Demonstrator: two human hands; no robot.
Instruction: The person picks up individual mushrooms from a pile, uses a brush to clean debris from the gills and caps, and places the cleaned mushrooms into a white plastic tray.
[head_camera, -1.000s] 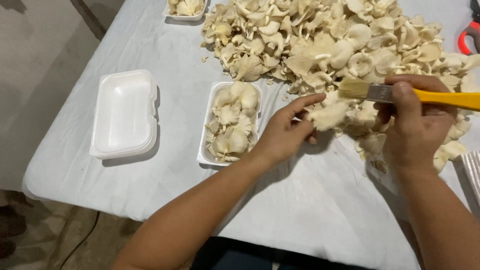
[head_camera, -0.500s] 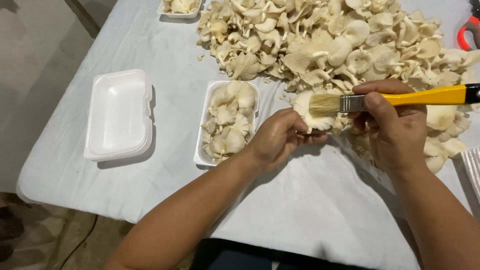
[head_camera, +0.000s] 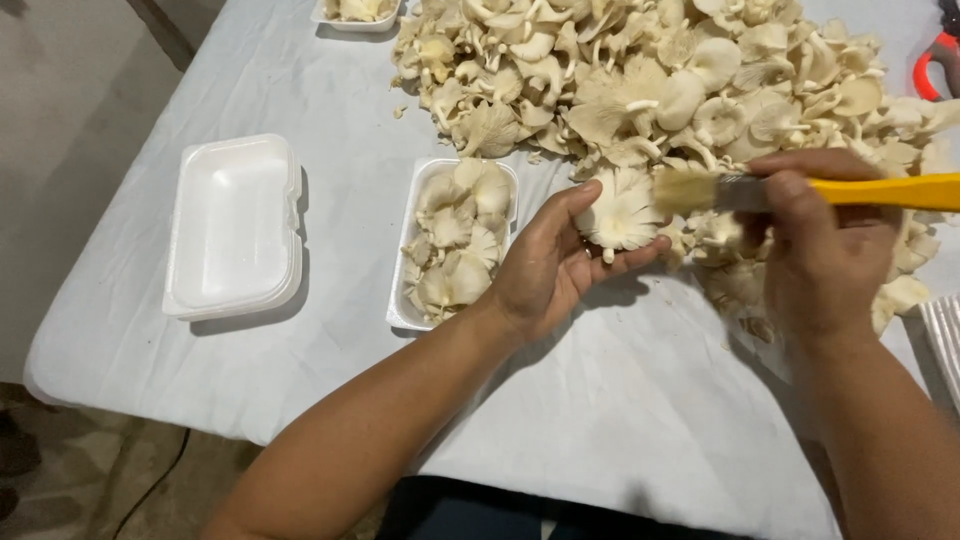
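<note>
My left hand (head_camera: 548, 266) holds a pale oyster mushroom (head_camera: 621, 209) gill side up, just right of a white foam tray (head_camera: 398, 304) filled with mushrooms. My right hand (head_camera: 825, 250) grips a yellow-handled brush (head_camera: 880, 191), whose bristles (head_camera: 682, 189) touch the mushroom's right edge. Behind both hands a big heap of loose oyster mushrooms (head_camera: 650, 80) covers the far part of the table.
A stack of empty white foam trays (head_camera: 232, 225) lies at the left on the pale cloth-covered table (head_camera: 620, 420). Another filled tray (head_camera: 357, 12) sits at the far edge. Orange-handled scissors (head_camera: 935, 62) lie at top right. More white trays (head_camera: 942, 340) show at the right edge.
My left hand has turned the mushroom more gill side up and lifted it slightly. The brush has stayed at the mushroom, its bristles sweeping across the right edge.
</note>
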